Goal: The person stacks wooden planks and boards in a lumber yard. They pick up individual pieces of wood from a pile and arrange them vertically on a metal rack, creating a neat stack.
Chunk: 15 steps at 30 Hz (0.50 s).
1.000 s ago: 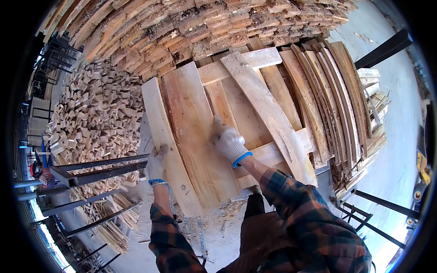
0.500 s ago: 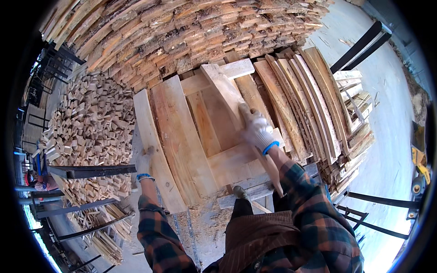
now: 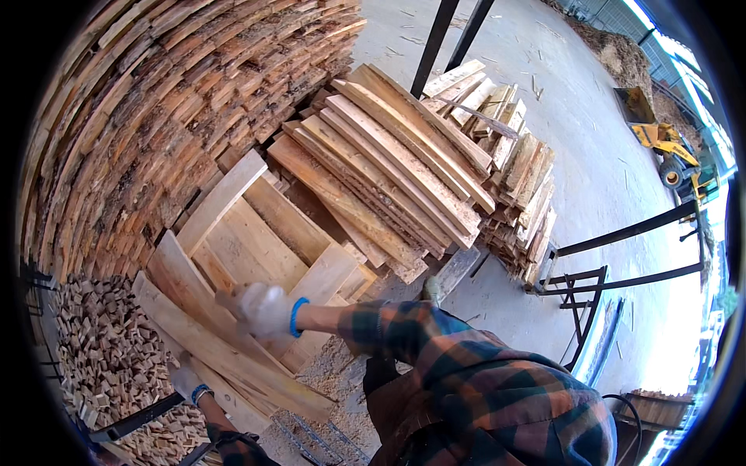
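My left hand (image 3: 186, 380), in a whitish work glove with a blue cuff, is beside the outer edge of the leftmost planks, its visible fingers extended. My gloved right hand (image 3: 263, 311) is over the middle of the plank pile, smeared by motion; its fingers point left and their grip is unclear. Near both hands, a long pale plank (image 3: 225, 342) lies slanted over other boards at the pile's left side. Wider boards (image 3: 252, 245) lie flat beyond my right hand, with a crosswise plank (image 3: 221, 202) at their far end.
A tall stack of rough boards (image 3: 155, 132) rises at the far left. Many small wood offcuts (image 3: 101, 342) are heaped at left. More planks (image 3: 388, 171) are stacked to the right, near black metal bars (image 3: 629, 233). A yellow loader (image 3: 672, 147) stands farther off.
The view has swung right, bringing the loader into sight. My right hand has left the slanting plank and moved left across the pile. A plank now lies slanted over the left boards.
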Available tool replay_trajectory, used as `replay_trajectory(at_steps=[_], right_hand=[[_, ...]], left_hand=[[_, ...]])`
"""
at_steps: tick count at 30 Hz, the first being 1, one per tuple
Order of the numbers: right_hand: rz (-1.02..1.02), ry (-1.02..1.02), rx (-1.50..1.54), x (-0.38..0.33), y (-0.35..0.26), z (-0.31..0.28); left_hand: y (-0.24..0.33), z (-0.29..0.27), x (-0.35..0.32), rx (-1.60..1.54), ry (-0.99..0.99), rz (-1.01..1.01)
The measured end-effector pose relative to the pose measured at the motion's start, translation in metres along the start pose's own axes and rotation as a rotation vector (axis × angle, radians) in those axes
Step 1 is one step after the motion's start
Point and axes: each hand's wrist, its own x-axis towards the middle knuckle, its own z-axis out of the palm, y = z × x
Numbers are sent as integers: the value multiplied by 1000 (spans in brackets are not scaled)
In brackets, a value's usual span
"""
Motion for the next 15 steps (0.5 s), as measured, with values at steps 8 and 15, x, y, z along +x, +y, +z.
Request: replay_trajectory(at_steps=[8,15], right_hand=[[854,99,-575,-154,183,-283],[881,-56,-428,-148,257,-310]], left_hand=[[285,98,-270,-775,-569,446],[414,263,-446,-436,-603,307]])
